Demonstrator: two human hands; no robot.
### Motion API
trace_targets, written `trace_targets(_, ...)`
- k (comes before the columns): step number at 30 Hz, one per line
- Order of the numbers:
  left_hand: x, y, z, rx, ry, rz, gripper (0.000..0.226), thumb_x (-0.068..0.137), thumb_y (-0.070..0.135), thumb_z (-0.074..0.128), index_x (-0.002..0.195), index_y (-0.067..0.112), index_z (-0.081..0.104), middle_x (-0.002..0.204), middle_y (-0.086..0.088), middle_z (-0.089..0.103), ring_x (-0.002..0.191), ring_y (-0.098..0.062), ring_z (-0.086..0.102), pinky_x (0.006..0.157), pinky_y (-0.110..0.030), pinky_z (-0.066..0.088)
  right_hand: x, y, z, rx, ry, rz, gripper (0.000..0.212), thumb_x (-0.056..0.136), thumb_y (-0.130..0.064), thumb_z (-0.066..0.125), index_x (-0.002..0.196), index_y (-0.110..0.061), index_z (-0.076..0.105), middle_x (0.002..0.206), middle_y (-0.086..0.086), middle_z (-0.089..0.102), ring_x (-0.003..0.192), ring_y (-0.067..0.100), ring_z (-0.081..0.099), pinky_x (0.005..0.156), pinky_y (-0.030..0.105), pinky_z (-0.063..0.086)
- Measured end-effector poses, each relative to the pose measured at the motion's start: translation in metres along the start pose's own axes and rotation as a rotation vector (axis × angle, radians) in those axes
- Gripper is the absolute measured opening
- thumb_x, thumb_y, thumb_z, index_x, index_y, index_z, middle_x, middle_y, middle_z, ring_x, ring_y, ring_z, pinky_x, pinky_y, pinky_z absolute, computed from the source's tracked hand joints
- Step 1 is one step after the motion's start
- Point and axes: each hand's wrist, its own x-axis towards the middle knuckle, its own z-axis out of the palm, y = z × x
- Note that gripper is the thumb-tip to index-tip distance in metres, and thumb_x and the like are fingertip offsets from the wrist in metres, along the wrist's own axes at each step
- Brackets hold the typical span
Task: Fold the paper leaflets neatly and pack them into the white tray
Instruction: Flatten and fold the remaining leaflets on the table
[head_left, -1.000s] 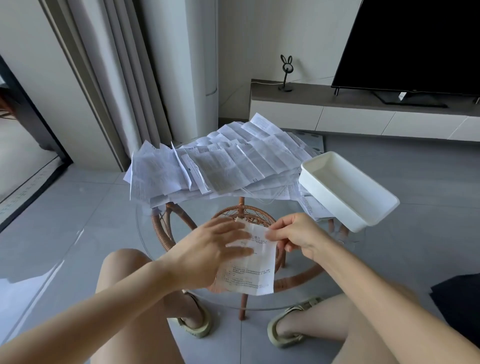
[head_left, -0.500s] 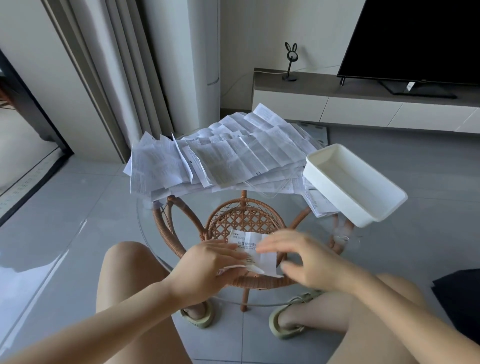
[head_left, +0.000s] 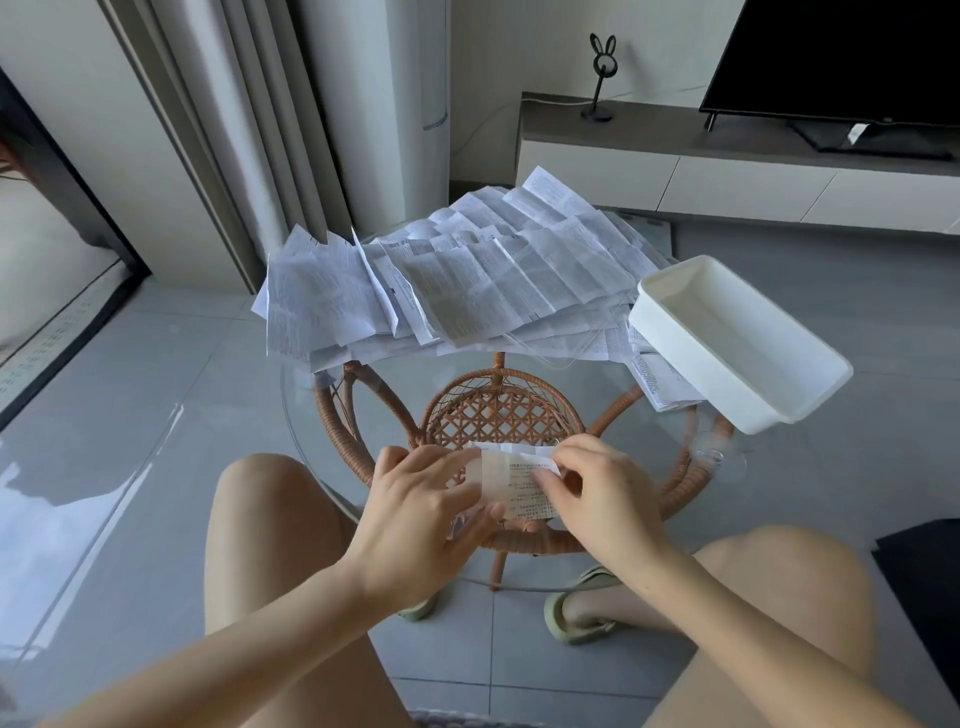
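A small printed leaflet (head_left: 522, 488), folded down to a narrow strip, lies on the near edge of the round glass table (head_left: 311, 441). My left hand (head_left: 426, 512) grips its left end and my right hand (head_left: 597, 493) pinches its right end. A wide pile of unfolded leaflets (head_left: 467, 280) covers the far half of the table. The white tray (head_left: 675, 291) stands at the right of the table, holding nothing, partly over some leaflets and overhanging the edge.
The glass top rests on a rattan frame (head_left: 501, 410). My bare knees and sandalled feet (head_left: 576, 608) are under the near edge. A TV console (head_left: 675, 171) stands behind, curtains (head_left: 249, 119) to the left, a dark object (head_left: 924, 587) on the floor at right.
The leaflet was a tall half-open sheet held in front of me; both hands have folded it down into a short strip on the glass. The camera tilted lower.
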Motion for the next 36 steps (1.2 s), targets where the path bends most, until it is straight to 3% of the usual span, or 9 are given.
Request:
trace_targets(3, -0.003, -0.005, -0.001, 0.053, -0.007, -0.006, 0.049, 0.098, 0.049, 0.033, 0.072, 0.028, 0.069, 0.125, 0.001, 0.064, 0.108, -0.022, 0.057, 0.081, -0.04, 0.033, 0.006, 0.001, 0.001, -0.051, -0.03, 0.005, 0.031, 0.076, -0.018, 0.075, 0.058, -0.017, 0.05, 0.062, -0.012, 0.047, 0.048, 0.011, 0.044, 0.042, 0.013, 0.023)
trace_targets(6, 0.0, -0.009, -0.001, 0.03, 0.049, -0.025, 0.044, 0.097, 0.044, 0.038, 0.072, 0.029, 0.07, 0.116, 0.007, 0.068, 0.099, -0.02, 0.058, 0.081, -0.039, 0.031, 0.01, 0.005, 0.003, -0.112, -0.058, -0.002, 0.023, 0.079, -0.019, 0.071, 0.062, -0.012, 0.058, 0.063, -0.004, 0.057, 0.052, 0.015, 0.051, 0.042, 0.02, 0.032)
trace_targets(11, 0.017, -0.007, 0.006, -0.037, 0.187, -0.295, 0.035, 0.085, 0.049, 0.055, 0.064, 0.028, 0.074, 0.081, 0.011, 0.063, 0.076, -0.015, 0.052, 0.074, -0.034, 0.027, 0.011, 0.002, 0.002, -0.165, -0.077, -0.015, 0.021, 0.076, -0.014, 0.075, 0.062, -0.012, 0.059, 0.059, -0.003, 0.059, 0.046, 0.011, 0.046, 0.042, 0.008, 0.017)
trace_targets(14, 0.021, -0.003, 0.011, -0.141, 0.173, -0.457, 0.02, 0.073, 0.041, 0.075, 0.063, 0.024, 0.071, 0.078, 0.009, 0.057, 0.077, -0.018, 0.051, 0.075, -0.036, 0.03, 0.011, 0.003, 0.0, -0.15, -0.061, -0.01, 0.03, 0.075, -0.014, 0.076, 0.057, -0.015, 0.051, 0.055, -0.008, 0.051, 0.044, 0.012, 0.043, 0.04, 0.01, 0.017)
trace_targets(16, 0.019, -0.002, 0.013, -0.147, 0.171, -0.467, 0.017, 0.069, 0.04, 0.074, 0.063, 0.024, 0.071, 0.078, 0.009, 0.056, 0.078, -0.019, 0.051, 0.075, -0.035, 0.029, 0.013, 0.002, -0.002, -0.151, -0.052, -0.001, 0.042, 0.072, -0.014, 0.078, 0.055, -0.02, 0.04, 0.052, -0.011, 0.041, 0.042, 0.01, 0.036, 0.04, 0.011, 0.012)
trace_targets(19, 0.019, -0.001, 0.015, -0.056, 0.225, -0.338, 0.011, 0.069, 0.033, 0.07, 0.07, 0.022, 0.072, 0.083, 0.005, 0.058, 0.082, -0.02, 0.052, 0.077, -0.034, 0.029, 0.015, 0.001, -0.003, -0.146, -0.076, 0.011, 0.044, 0.071, -0.015, 0.079, 0.053, -0.02, 0.039, 0.049, -0.011, 0.036, 0.04, 0.007, 0.032, 0.042, 0.012, 0.011)
trace_targets(24, 0.019, -0.005, 0.015, 0.02, 0.15, 0.356, 0.027, 0.092, 0.016, 0.049, 0.091, 0.012, 0.075, 0.103, -0.005, 0.071, 0.101, -0.022, 0.063, 0.098, -0.035, 0.039, 0.017, 0.001, -0.003, -0.156, -0.081, 0.006, 0.037, 0.07, -0.014, 0.08, 0.053, -0.016, 0.047, 0.051, -0.013, 0.036, 0.042, 0.006, 0.032, 0.041, 0.009, 0.012)
trace_targets(30, 0.015, -0.013, 0.021, -0.028, 0.021, 0.355, 0.035, 0.089, 0.011, 0.043, 0.102, 0.013, 0.075, 0.111, -0.002, 0.071, 0.108, -0.021, 0.066, 0.097, -0.046, 0.05, 0.016, -0.002, -0.003, -0.161, -0.072, 0.015, 0.043, 0.068, -0.01, 0.079, 0.055, -0.02, 0.039, 0.049, -0.011, 0.035, 0.039, 0.008, 0.029, 0.042, 0.009, 0.01)
trace_targets(36, 0.016, -0.012, 0.022, -0.091, 0.005, 0.31, 0.04, 0.084, 0.007, 0.04, 0.101, 0.011, 0.076, 0.113, -0.005, 0.07, 0.109, -0.022, 0.065, 0.093, -0.048, 0.052, 0.017, -0.003, -0.002, -0.171, -0.092, 0.023, 0.037, 0.066, -0.009, 0.078, 0.053, -0.017, 0.045, 0.048, -0.012, 0.036, 0.038, 0.01, 0.03, 0.04, 0.01, 0.012)
